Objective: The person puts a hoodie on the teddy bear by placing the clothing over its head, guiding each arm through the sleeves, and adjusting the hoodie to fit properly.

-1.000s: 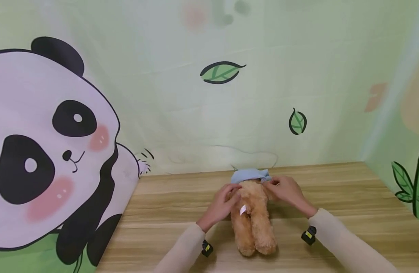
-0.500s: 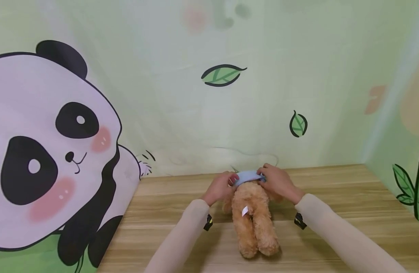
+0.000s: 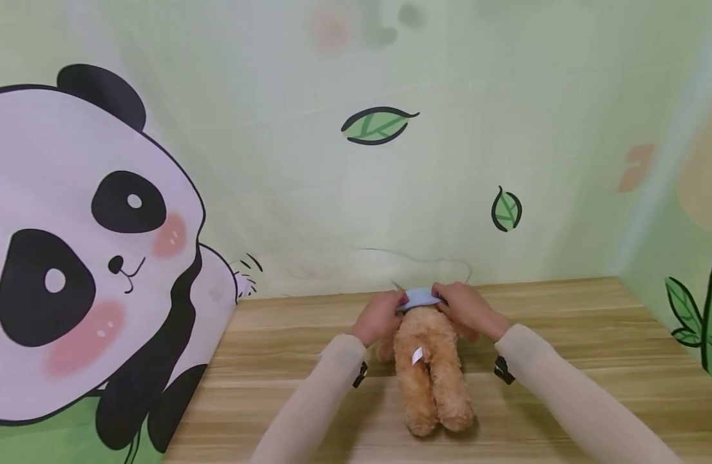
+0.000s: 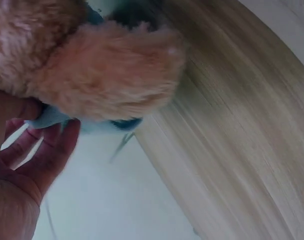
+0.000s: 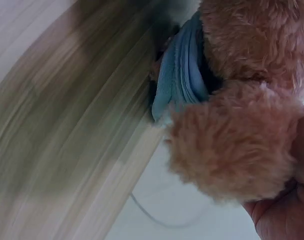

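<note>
A light-brown plush toy lies lengthwise on the table, its legs toward me and a white tag on its body. Light blue cloth spans its far end. My left hand pinches the cloth's left end; the left wrist view shows thumb and fingers around a blue edge beside a furry limb. At the cloth's right end, my right hand grips with curled fingers. Folded blue layers appear in the right wrist view, where a furry limb hides most of that hand. The toy's head is hidden.
The wood-grain table meets a pale green backdrop just beyond the cloth. A large printed panda covers the left wall. Small black cameras sit under both wrists.
My left hand has moved from the toy's body up to the cloth's left end. My right hand has shifted slightly left along the cloth, and less blue shows between the hands.
</note>
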`<state>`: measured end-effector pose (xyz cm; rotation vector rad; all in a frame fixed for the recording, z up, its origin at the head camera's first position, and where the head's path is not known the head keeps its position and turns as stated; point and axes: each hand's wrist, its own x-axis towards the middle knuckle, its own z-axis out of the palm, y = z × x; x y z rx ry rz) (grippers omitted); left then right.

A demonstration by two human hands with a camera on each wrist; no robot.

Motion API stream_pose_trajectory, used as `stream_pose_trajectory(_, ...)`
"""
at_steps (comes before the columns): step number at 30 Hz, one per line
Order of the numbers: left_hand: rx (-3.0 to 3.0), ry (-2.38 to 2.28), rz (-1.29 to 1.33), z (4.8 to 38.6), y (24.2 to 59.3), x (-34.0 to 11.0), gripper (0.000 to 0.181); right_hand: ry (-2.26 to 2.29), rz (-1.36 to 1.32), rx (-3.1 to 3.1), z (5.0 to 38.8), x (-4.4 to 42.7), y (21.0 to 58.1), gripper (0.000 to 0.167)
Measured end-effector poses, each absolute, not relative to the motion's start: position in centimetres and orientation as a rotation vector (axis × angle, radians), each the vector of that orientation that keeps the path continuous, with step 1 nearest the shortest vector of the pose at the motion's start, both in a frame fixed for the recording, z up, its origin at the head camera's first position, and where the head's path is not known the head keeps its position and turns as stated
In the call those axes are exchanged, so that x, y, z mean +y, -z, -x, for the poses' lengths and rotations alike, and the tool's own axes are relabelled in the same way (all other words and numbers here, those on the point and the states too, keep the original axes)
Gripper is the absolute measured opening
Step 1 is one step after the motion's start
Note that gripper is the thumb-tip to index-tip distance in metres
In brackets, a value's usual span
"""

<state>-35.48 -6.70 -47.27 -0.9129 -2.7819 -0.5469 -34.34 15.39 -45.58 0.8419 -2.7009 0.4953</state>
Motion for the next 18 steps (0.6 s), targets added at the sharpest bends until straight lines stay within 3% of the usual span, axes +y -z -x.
stream_pose_trajectory(15, -2.779, 0.681, 0.938, 35.0, 47.0, -6.3, 0.020, -0.473, -0.812, -2.656, 34.2, 16.0, 46.3, 0.009)
stream_pose_trajectory(18, -2.846, 0.863, 0.954, 34.6, 46.5, -7.1, 0.029, -0.562, -0.875, -2.684, 33.8, 16.5, 46.1, 0.021)
